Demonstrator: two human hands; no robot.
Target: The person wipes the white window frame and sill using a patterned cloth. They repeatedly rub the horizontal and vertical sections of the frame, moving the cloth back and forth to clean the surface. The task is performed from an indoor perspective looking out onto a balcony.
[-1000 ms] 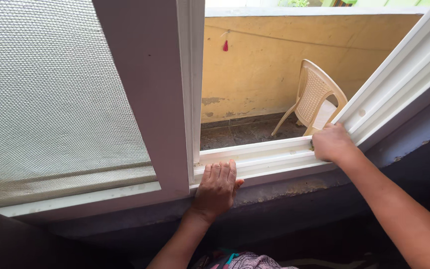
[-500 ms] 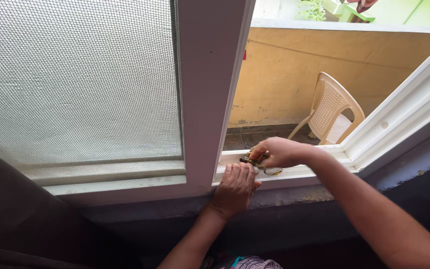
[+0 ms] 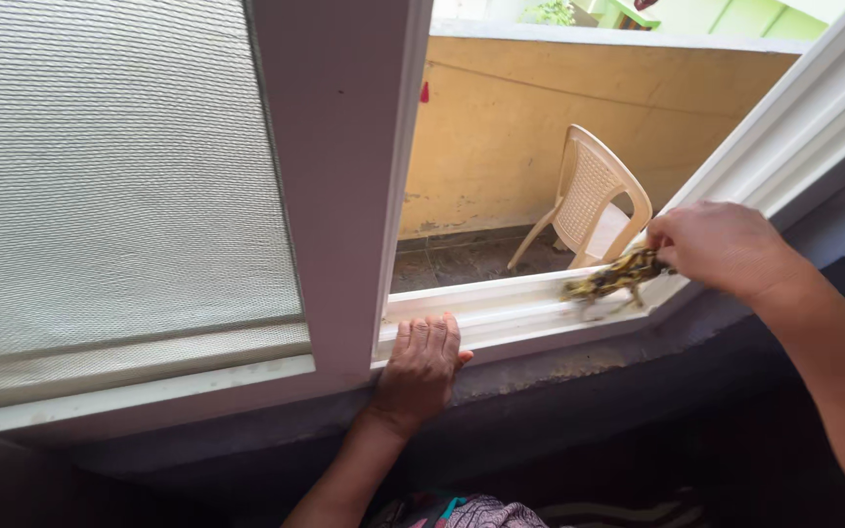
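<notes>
Item: a small bunched rag of yellow-and-dark patterned cloth [image 3: 614,278], blurred in this view, which lay along the white ridged bottom track of the sliding window [image 3: 520,308] near its right corner, one end pinched in the right hand [image 3: 721,246] and the free end trailing leftward onto the rails. Judged light, soft and limp, with no stiffness of its own; it would likely fold into the grooves under pressure and snag rather than slip, and was best gripped bunched at one end, as it was held. Right hand: closed around the rag's upper end, knuckles up, just beside the slanting white window frame [image 3: 794,127]. Left hand [image 3: 421,364]: flat and empty, palm down, fingers together over the near edge of the track where it met the grey, stained sill ledge [image 3: 559,376], just right of the broad white upright of the sliding sash [image 3: 339,176]. Left of that upright: a pale woven mesh screen panel [image 3: 110,176]. Beyond the opening: a beige plastic chair with a lattice back [image 3: 594,200] on a dark balcony floor [image 3: 462,259], against a worn yellow parapet wall [image 3: 540,127]; a small red object [image 3: 423,93] hung at the wall's left, its kind unclear. Bottom edge: a scrap of patterned garment fabric [image 3: 476,510].
</notes>
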